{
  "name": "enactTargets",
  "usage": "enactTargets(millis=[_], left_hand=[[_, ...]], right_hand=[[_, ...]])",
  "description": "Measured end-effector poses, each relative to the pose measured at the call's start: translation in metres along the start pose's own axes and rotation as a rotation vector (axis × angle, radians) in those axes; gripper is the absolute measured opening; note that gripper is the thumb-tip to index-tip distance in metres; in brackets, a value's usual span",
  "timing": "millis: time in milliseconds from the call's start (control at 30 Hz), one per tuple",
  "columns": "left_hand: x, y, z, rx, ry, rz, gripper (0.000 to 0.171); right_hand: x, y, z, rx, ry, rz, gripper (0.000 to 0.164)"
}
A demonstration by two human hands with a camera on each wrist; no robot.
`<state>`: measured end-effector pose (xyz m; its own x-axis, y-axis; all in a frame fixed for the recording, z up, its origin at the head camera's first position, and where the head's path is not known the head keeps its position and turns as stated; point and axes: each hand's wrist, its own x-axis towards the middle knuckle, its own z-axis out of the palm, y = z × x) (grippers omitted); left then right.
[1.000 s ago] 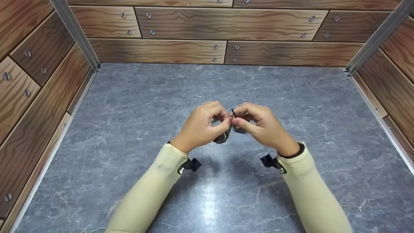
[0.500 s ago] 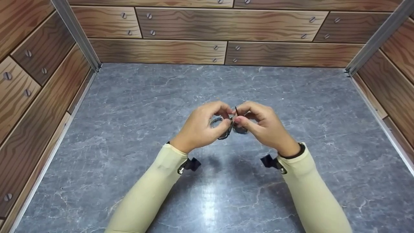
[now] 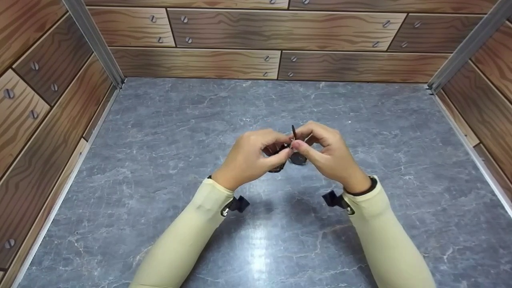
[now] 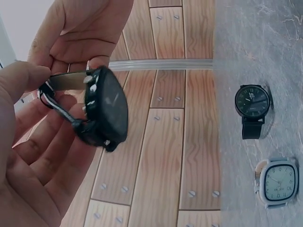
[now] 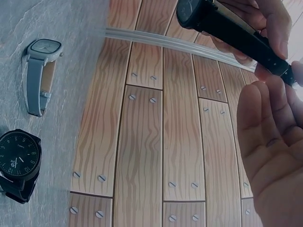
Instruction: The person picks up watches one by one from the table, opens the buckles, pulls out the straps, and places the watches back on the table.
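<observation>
Both your hands are clamped on the held watch [image 4: 108, 109]: your left hand [image 3: 250, 158] pinches its strap between thumb and fingers, and your right hand [image 3: 324, 152] pinches the strap just beside that, so the 2 sets of fingertips nearly meet. The watch hangs in the air below those fingertips, above the table [image 3: 192, 120], with its black round case lowest and its dial facing down towards the tabletop. Its long axis runs at a slant: from the case, low and on your left hand's side, the strap rises towards your right hand's fingertips, where a strap end pokes up between the 2 hands, pointing away from you. Whether the buckle is fastened, you cannot tell from here, as your fingers cover much of it. Beyond and below your hands, 2 other watches sit on the table, near each other: a light grey squarish watch [image 4: 280, 183] towards your left hand's side and a round black watch [image 4: 252, 102] towards your right hand's side.
</observation>
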<state>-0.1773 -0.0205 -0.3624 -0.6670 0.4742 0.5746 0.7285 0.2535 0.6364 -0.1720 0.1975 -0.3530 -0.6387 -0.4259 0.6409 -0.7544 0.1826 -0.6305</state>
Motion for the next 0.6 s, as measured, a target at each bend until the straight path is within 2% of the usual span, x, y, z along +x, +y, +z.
enactTargets(millis=[167, 333, 467, 600], left_hand=[[0.0001, -0.0001, 0.0004, -0.024, -0.007, -0.020, 0.015], [-0.0001, -0.0002, 0.0000, -0.048, 0.045, 0.002, 0.013], [0.0001, -0.0005, -0.0005, -0.111, 0.105, 0.027, 0.013], [0.0011, -0.0002, -0.0006, -0.157, 0.126, 0.022, 0.015]], right_hand=[[0.0000, -0.0004, 0.0001, -0.008, 0.005, 0.012, 0.007], [-0.0010, 0.0019, -0.0003, 0.010, 0.005, 0.044, 0.017], [-0.0011, 0.0045, -0.0002, 0.020, -0.042, 0.090, 0.020], [-0.0004, 0.0051, 0.0005, -0.010, -0.091, 0.109, 0.016]])
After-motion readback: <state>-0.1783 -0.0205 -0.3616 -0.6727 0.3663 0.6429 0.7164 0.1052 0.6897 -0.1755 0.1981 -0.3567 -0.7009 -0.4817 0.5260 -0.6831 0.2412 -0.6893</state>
